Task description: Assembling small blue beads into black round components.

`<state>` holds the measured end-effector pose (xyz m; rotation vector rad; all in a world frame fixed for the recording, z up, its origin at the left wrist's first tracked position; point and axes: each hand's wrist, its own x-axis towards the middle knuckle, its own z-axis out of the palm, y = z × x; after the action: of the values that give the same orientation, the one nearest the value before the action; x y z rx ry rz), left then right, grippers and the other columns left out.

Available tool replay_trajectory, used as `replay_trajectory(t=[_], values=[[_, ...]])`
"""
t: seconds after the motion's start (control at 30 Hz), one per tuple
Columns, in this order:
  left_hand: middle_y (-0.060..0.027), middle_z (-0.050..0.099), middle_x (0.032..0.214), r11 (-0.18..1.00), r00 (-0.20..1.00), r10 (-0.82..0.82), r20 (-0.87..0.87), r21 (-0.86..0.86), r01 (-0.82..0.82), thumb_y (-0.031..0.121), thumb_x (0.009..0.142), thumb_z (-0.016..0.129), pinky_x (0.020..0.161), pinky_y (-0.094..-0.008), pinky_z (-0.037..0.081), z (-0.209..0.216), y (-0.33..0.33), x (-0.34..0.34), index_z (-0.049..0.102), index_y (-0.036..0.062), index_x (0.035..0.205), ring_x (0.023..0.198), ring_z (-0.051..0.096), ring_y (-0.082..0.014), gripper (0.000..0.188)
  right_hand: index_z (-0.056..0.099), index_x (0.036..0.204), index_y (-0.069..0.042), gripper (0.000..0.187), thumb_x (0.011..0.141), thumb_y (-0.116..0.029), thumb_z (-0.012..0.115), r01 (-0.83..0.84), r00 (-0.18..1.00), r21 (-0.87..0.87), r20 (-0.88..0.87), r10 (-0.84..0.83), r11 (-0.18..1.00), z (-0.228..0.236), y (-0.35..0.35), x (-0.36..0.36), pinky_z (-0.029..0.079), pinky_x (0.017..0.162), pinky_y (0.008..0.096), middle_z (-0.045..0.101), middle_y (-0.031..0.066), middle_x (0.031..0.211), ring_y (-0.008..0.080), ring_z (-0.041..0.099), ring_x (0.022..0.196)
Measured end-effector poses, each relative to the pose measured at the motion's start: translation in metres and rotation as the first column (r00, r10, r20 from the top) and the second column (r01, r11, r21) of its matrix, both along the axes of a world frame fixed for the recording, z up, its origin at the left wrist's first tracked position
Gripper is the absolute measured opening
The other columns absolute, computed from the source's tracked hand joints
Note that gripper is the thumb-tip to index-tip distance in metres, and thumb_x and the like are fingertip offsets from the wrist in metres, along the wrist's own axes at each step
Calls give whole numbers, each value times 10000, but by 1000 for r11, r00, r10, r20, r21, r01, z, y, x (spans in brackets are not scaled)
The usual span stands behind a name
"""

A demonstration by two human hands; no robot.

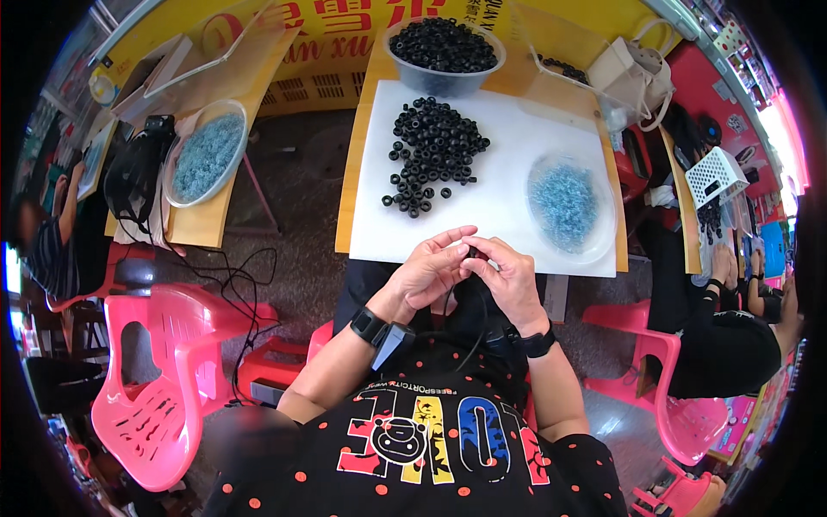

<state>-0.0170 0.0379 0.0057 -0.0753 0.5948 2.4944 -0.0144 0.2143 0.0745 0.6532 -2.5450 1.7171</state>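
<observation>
Meeting at the fingertips, the left hand (428,270) and the right hand (510,277) pinch a small black piece (471,252) between them, just off the near edge of a white sheet (508,129). Most of that piece is covered by the thumbs and fingers (its full shape is hard to make out). Both hands have their fingers curled, and dark bands circle both wrists.

The white sheet lies on a wooden surface (351,185), whose edge shows along the left. Beyond the hands, a loose heap of black rings (439,142) spreads over the sheet, a few strays lying on its near side. Behind the heap stands a translucent tub (435,84), piled high with more black rings. To the right, near the right hand but apart from it, a clear round dish (606,207) holds a mound of pale blue pieces (562,202).

Off to the left, on another wooden surface (200,226), a shallow bowl holds similar blue pieces (208,158), with a black bag (131,183) beside it. A pink chair (159,388) stands below. At the far right, a co-worker in dark clothing sits near a white perforated basket (715,175).
</observation>
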Motion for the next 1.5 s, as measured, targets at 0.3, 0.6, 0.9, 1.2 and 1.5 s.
replay_trajectory(t=[0.3, 0.6, 0.9, 1.2, 1.5], values=[[-59, 681, 1149, 995, 997, -83, -1, -50, 83, 135, 970, 702, 863, -269, 572, 5, 2, -11, 533, 22, 1402, 977, 665, -117, 477, 713, 1181, -47, 295, 887, -28, 727, 23, 998, 47, -60, -21, 999, -1, 6, -7, 543, 656, 288, 689, 85, 845, 170, 703, 734], [-103, 748, 954, 633, 848, -112, -518, -695, -340, 40, 897, 716, 785, -287, 570, 18, 22, -68, 569, -17, 1268, 846, 718, -169, 404, 714, 1159, -53, 348, 830, 62, 720, 213, 948, 6, -244, -205, 977, -48, 20, -45, 571, 811, 341, 732, 119, 1099, 243, 704, 913], [-129, 754, 930, 270, 724, -252, -642, -765, -584, 51, 836, 728, 763, -320, 588, 6, 34, -60, 607, 37, 1160, 830, 744, -225, 346, 668, 1084, -29, 311, 796, 86, 687, 257, 906, 184, -388, -169, 949, -60, 21, -41, 575, 777, 369, 664, 121, 1042, 314, 685, 921], [-128, 739, 939, 219, 659, -287, -695, -717, -662, 63, 822, 778, 724, -317, 585, 1, 41, -56, 658, 28, 1093, 796, 732, -226, 298, 698, 1127, -5, 242, 886, -10, 679, 357, 905, 168, -307, -295, 919, -43, 43, -31, 560, 822, 372, 724, 159, 1058, 327, 695, 925], [-114, 731, 935, 200, 388, -324, -863, -463, -863, 13, 779, 768, 766, -345, 576, -11, 35, -58, 732, 20, 933, 870, 709, -285, 158, 744, 953, 6, 97, 866, -33, 726, 252, 967, 89, 4, -253, 964, -44, 34, -47, 538, 721, 317, 720, 137, 936, 236, 692, 814]])
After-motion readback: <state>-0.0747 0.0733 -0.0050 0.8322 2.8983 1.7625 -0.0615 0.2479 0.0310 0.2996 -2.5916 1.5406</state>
